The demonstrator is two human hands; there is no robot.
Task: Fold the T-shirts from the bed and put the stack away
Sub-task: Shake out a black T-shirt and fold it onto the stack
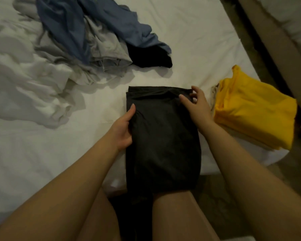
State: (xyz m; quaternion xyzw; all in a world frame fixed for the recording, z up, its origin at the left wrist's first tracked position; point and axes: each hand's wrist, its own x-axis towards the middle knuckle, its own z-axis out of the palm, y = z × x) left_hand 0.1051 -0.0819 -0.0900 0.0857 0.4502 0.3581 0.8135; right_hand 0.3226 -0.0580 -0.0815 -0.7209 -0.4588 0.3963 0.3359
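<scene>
From the head view, a dark T-shirt [163,136] lies folded into a long, narrow rectangle on the white bed [59,153]. Its near end hangs over the mattress edge. The left hand [123,129] grips its left edge, thumb on top and fingers tucked under. The right hand [196,103] pinches the far right corner, where the cloth bunches. A folded yellow T-shirt [254,115] lies to the right. Rumpled blue [68,23], grey [104,49] and white [24,84] shirts lie heaped far left.

Plain charcoal T-shirt [163,140]; yellow T-shirt [254,115]; blue shirt [63,23], grey shirt [108,49], black shirt [149,56]; white sheet [189,32].
</scene>
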